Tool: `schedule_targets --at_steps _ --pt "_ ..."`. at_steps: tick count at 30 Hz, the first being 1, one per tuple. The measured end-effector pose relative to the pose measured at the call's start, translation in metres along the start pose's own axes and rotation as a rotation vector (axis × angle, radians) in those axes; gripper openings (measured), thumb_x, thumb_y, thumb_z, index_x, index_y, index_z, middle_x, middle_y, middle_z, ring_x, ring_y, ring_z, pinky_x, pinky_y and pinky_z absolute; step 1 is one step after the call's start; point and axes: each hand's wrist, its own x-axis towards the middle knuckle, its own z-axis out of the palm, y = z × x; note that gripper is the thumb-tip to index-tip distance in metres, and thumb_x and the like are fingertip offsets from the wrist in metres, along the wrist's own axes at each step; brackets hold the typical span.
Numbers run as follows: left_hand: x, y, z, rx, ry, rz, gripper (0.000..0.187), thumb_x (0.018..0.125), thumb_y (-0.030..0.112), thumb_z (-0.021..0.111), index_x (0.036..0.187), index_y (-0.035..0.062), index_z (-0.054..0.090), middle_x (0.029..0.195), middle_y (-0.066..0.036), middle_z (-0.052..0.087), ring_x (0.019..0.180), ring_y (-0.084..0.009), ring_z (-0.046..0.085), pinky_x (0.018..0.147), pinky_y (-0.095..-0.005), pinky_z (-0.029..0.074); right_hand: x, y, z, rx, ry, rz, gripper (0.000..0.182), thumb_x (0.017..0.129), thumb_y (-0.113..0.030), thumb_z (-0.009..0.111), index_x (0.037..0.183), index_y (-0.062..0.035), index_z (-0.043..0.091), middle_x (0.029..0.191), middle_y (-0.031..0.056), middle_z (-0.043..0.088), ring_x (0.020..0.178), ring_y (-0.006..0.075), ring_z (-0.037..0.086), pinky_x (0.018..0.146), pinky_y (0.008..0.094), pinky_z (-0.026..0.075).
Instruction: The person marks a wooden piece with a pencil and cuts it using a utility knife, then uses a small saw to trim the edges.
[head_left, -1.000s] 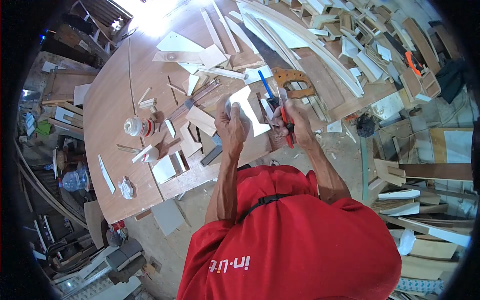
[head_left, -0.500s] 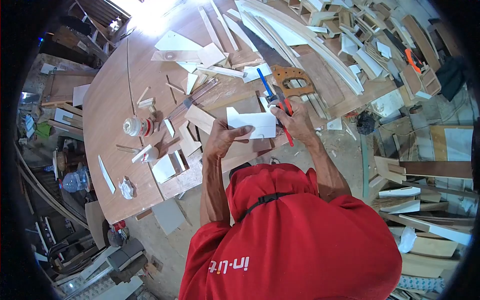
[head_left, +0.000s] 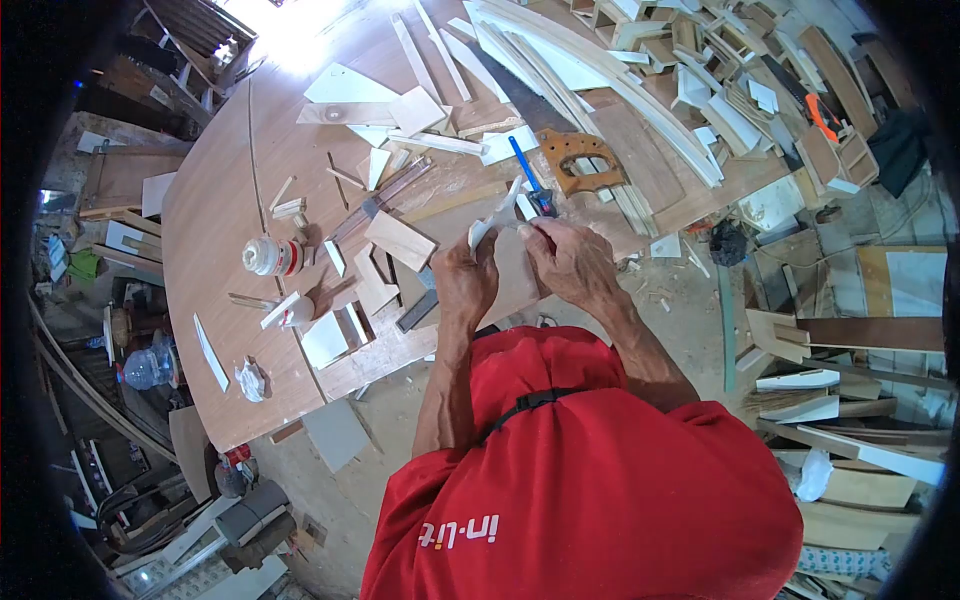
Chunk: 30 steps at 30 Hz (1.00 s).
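My left hand [head_left: 466, 277] is closed around a thin white sheet piece [head_left: 497, 214], which is tilted and seen nearly edge-on above the bench. My right hand [head_left: 572, 262] is closed with its fingertips pinched at the right side of the same piece; the exact grip is partly hidden. Just beyond the fingers lies a blue slim tool [head_left: 527, 165] with a dark end. A wooden-handled handsaw [head_left: 580, 160] rests beyond my right hand. The red cutter is out of sight.
Wood and white offcuts [head_left: 402, 240] lie across the bench [head_left: 215, 290]. A white jar [head_left: 272, 256] and crumpled white material [head_left: 251, 380] sit on the left. Long white strips [head_left: 625, 90] stretch along the far right. Scrap wood [head_left: 850, 460] is piled right of me.
The white piece has turned from face-on to nearly edge-on. My hands have come closer together, and the red cutter no longer shows in my right hand.
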Motion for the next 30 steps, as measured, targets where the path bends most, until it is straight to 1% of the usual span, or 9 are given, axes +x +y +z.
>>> schedule_targets --at_steps 8,12,14,16,17,22,25,26,30 --pt "-0.005 0.000 0.006 0.070 0.120 0.118 0.015 0.087 0.009 0.062 0.099 0.0011 0.069 0.059 -0.021 0.059 0.053 -0.0341 0.062 0.050 -0.0399 0.045 0.003 -0.002 0.001 -0.061 0.004 0.064 0.038 0.096 -0.037 0.046 0.098 -0.0055 0.067 0.088 0.0209 0.066 0.084 0.0410 0.063 0.072 0.0478 0.048" --pt "-0.007 -0.008 0.007 -0.061 0.067 0.002 0.016 0.089 0.012 0.064 0.099 -0.0003 0.068 0.065 -0.017 0.064 0.058 -0.0236 0.065 0.050 -0.0382 0.046 0.012 0.017 0.007 -0.096 0.069 0.054 0.044 0.097 -0.041 0.044 0.096 -0.0030 0.066 0.080 0.0172 0.065 0.070 0.0343 0.062 0.065 0.0431 0.048" --pt "-0.010 -0.018 0.012 -0.256 0.058 -0.115 0.017 0.089 0.013 0.064 0.099 -0.0012 0.067 0.070 -0.014 0.067 0.061 -0.0192 0.066 0.051 -0.0366 0.047 0.011 0.033 0.005 0.500 -0.034 0.193 0.047 0.098 -0.044 0.045 0.095 -0.0015 0.065 0.075 0.0058 0.060 0.059 0.0200 0.053 0.057 0.0344 0.045" --pt "-0.007 -0.011 0.000 -0.749 -0.053 -0.330 0.019 0.090 0.014 0.065 0.098 -0.0033 0.066 0.082 -0.009 0.069 0.069 -0.0138 0.065 0.053 -0.0322 0.051 0.013 0.037 0.001 0.648 -0.060 0.299 0.047 0.098 -0.044 0.046 0.096 -0.0015 0.066 0.076 0.0020 0.056 0.060 0.0155 0.048 0.056 0.0307 0.042" --pt "-0.007 -0.013 -0.003 -0.749 -0.050 -0.328 0.019 0.090 0.014 0.065 0.098 -0.0033 0.066 0.082 -0.009 0.069 0.069 -0.0138 0.065 0.053 -0.0322 0.051 0.015 0.039 0.000 0.798 -0.081 0.409 0.046 0.097 -0.044 0.048 0.097 -0.0016 0.066 0.077 -0.0019 0.053 0.060 0.0109 0.044 0.055 0.0269 0.040" --pt "-0.012 -0.022 -0.008 -0.710 -0.358 -0.428 0.019 0.088 0.011 0.065 0.100 -0.0041 0.064 0.087 -0.011 0.069 0.073 -0.0153 0.066 0.059 -0.0308 0.058 0.017 0.042 0.011 0.600 -0.092 0.119 0.020 0.084 -0.016 0.069 0.097 -0.0002 0.067 0.080 0.0005 0.062 0.067 0.0086 0.053 0.062 0.0251 0.044" --pt "-0.021 -0.023 -0.010 -0.723 -0.323 -0.457 0.024 0.088 0.014 0.066 0.105 -0.0027 0.062 0.092 -0.011 0.069 0.075 -0.0163 0.067 0.059 -0.0305 0.058 0.012 0.053 0.024 0.630 -0.127 0.142 0.018 0.084 -0.014 0.068 0.093 0.0005 0.068 0.076 0.0010 0.062 0.067 0.0086 0.055 0.062 0.0256 0.044" --pt "-0.024 -0.027 -0.007 -0.701 -0.288 -0.470 0.026 0.088 0.015 0.066 0.108 -0.0015 0.061 0.092 -0.010 0.069 0.076 -0.0162 0.067 0.059 -0.0299 0.058 0.010 0.061 0.033 0.635 -0.084 0.120 0.024 0.083 -0.020 0.070 0.093 0.0013 0.068 0.075 0.0066 0.066 0.070 0.0157 0.060 0.066 0.0308 0.048" --pt "-0.029 -0.042 -0.006 -0.739 -0.131 -0.541 0.028 0.089 0.016 0.065 0.112 -0.0003 0.060 0.095 -0.011 0.068 0.077 -0.0174 0.067 0.060 -0.0290 0.058 0.003 0.048 0.037 0.660 -0.116 0.199 0.021 0.085 -0.019 0.068 0.092 0.0002 0.067 0.073 0.0049 0.064 0.065 0.0132 0.059 0.061 0.0291 0.047"
